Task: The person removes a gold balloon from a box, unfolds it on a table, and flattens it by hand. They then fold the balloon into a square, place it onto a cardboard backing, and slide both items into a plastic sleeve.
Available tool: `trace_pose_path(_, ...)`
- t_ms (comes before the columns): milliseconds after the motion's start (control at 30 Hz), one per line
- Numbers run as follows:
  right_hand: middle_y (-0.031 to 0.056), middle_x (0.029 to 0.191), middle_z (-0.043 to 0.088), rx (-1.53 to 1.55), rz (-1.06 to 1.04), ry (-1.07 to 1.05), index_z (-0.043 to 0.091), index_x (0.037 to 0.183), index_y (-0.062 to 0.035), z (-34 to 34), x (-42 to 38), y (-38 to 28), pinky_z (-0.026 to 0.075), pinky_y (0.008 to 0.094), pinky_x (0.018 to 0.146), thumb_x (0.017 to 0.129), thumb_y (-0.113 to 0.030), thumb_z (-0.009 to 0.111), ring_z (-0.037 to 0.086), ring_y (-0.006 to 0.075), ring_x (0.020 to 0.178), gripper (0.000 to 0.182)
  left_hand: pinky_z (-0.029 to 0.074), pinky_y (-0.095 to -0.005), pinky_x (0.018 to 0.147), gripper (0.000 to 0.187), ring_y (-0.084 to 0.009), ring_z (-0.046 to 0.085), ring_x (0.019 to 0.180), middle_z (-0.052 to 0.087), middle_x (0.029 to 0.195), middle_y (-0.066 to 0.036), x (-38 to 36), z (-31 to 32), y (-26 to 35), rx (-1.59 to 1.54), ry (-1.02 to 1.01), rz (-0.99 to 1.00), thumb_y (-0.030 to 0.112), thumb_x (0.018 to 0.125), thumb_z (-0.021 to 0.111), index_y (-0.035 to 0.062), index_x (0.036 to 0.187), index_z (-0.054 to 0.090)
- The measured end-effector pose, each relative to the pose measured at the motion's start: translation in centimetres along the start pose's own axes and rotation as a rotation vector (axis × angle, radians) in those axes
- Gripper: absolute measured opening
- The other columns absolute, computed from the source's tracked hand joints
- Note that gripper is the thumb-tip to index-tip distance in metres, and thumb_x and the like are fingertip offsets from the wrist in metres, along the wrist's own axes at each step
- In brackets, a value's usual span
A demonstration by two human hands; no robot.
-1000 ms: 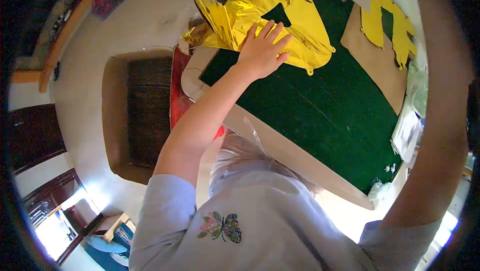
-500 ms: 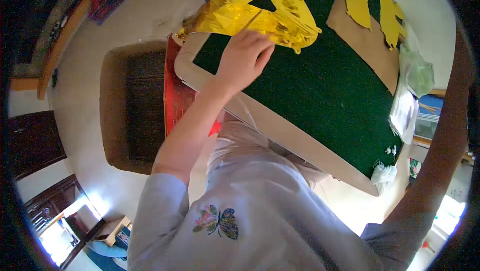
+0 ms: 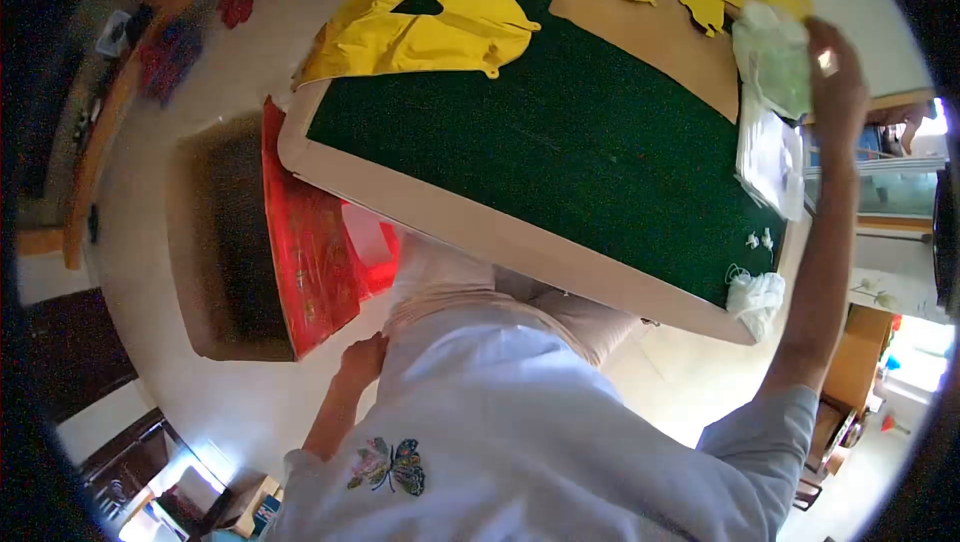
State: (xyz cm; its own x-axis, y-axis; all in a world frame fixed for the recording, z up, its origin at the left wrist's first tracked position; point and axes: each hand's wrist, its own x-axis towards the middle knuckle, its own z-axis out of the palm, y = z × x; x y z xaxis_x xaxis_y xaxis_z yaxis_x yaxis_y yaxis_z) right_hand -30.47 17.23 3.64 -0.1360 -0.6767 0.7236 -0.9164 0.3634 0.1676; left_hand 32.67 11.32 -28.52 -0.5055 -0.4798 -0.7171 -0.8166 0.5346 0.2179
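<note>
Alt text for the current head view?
A person's right hand is at a pale green plastic bag by the edge of a green-topped table; their left hand is low by the hip. Shiny yellow foil with a triangular hole lies far left on it; an open brown box sits left.

I am viewing one pale short-sleeved shirt, bearing a multicoloured butterfly beside pinkish flowers; beige trousers.

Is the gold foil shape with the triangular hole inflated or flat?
Flat: the foil shape lies thin and creased on the green tabletop.
</note>
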Motion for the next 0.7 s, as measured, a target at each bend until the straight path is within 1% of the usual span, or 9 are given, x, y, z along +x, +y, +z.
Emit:
trace_pose_path(100, 0.0112, 0.094, 0.065, 0.004, 0.155, -0.232, 0.064, 0.101, -0.0105, 0.3, -5.9, -6.4, 0.049, 0.0382, 0.079, 0.080, -0.003, 0.063, 0.062, 0.0296, 0.088, 0.023, 0.052, -0.0484, 0.071, 0.021, -0.0363, 0.066, 0.085, 0.067, 0.092, -0.018, -0.2, -5.8, 1.4, 0.208, -0.081, 0.138, 0.021, 0.089, 0.051, 0.0052, 0.095, 0.063)
trace_pose_path(133, 0.0122, 0.090, 0.064, 0.205, 0.181, -0.259, 0.063, 0.097, -0.0092, 1.8, -8.7, -6.6, 0.047, 0.0405, 0.077, 0.080, -0.004, 0.061, 0.061, 0.0306, 0.087, 0.018, 0.051, -0.0490, 0.070, 0.021, -0.0365, 0.066, 0.083, 0.067, 0.087, -0.018, 0.3, -6.8, 1.6, 0.260, -0.068, 0.209, 0.021, 0.089, 0.051, 0.0047, 0.088, 0.064)
trace_pose_path(167, 0.0101, 0.086, 0.062, 0.138, 0.149, -0.257, 0.063, 0.097, -0.0106, 3.0, -10.7, -7.9, 0.045, 0.0419, 0.075, 0.080, -0.006, 0.061, 0.059, 0.0304, 0.083, 0.018, 0.050, -0.0486, 0.068, 0.025, -0.0375, 0.064, 0.080, 0.065, 0.081, -0.018, 1.1, -7.2, 1.7, 0.019, -0.012, 0.062, 0.022, 0.089, 0.052, 0.0032, 0.077, 0.064)
trace_pose_path(233, 0.0083, 0.083, 0.060, 0.057, 0.184, -0.368, 0.061, 0.092, -0.0108, 4.7, -14.0, -10.3, 0.044, 0.0413, 0.071, 0.079, -0.009, 0.064, 0.058, 0.0283, 0.082, 0.014, 0.050, -0.0473, 0.068, 0.026, -0.0384, 0.063, 0.081, 0.065, 0.082, -0.020, 0.2, -13.8, 5.6, -0.022, 0.090, 0.255, 0.023, 0.089, 0.052, 0.0025, 0.080, 0.064)
trace_pose_path(300, 0.0075, 0.082, 0.060, 0.112, 0.264, -0.384, 0.060, 0.089, -0.0103, 5.2, -15.9, -13.4, 0.043, 0.0408, 0.072, 0.078, -0.009, 0.064, 0.058, 0.0280, 0.082, 0.012, 0.050, -0.0451, 0.081, 0.026, -0.0371, 0.064, 0.091, 0.067, 0.096, -0.020, -0.7, -21.7, 11.6, -0.113, -0.038, 0.333, 0.020, 0.092, 0.052, -0.0009, 0.101, 0.065)
trace_pose_path(367, 0.0080, 0.083, 0.060, 0.193, 0.344, -0.427, 0.061, 0.088, -0.0110, 6.3, -17.7, -15.3, 0.044, 0.0406, 0.072, 0.078, -0.011, 0.065, 0.058, 0.0281, 0.081, 0.011, 0.048, -0.0418, 0.090, 0.025, -0.0340, 0.063, 0.102, 0.067, 0.104, -0.018, 0.9, -24.6, 16.2, -0.397, 0.261, 0.579, 0.017, 0.092, 0.055, 0.0001, 0.109, 0.064)
trace_pose_path(433, 0.0118, 0.090, 0.061, 0.294, 0.372, -0.479, 0.064, 0.096, -0.0105, 5.9, -18.0, -16.8, 0.045, 0.0395, 0.074, 0.079, -0.018, 0.069, 0.059, 0.0297, 0.082, 0.019, 0.045, -0.0389, 0.098, 0.030, -0.0305, 0.056, 0.116, 0.061, 0.122, -0.015, 6.1, -25.4, 19.7, -0.208, 0.676, 0.814, 0.016, 0.092, 0.057, 0.0020, 0.118, 0.060)
trace_pose_path(567, 0.0147, 0.101, 0.064, 0.673, 0.622, -0.619, 0.063, 0.111, -0.0086, 4.3, -15.3, -15.7, 0.045, 0.0411, 0.088, 0.081, -0.025, 0.070, 0.060, 0.0331, 0.095, 0.035, 0.028, -0.0440, 0.111, 0.049, -0.0343, 0.031, 0.137, 0.038, 0.144, -0.018, 15.2, -26.9, 28.0, 0.034, 0.798, 0.892, 0.027, 0.092, 0.057, 0.0065, 0.135, 0.046)
trace_pose_path(700, 0.0197, 0.126, 0.053, 0.217, 0.424, -0.346, 0.053, 0.125, -0.0038, 11.4, -17.9, -8.0, 0.041, 0.0418, 0.098, 0.087, -0.019, 0.063, 0.049, 0.0377, 0.117, 0.042, 0.013, -0.0527, 0.114, 0.065, -0.0290, 0.014, 0.144, 0.019, 0.154, -0.015, 22.2, -26.5, 33.3, 0.361, 0.745, 0.754, 0.048, 0.094, 0.044, 0.0162, 0.148, 0.028)
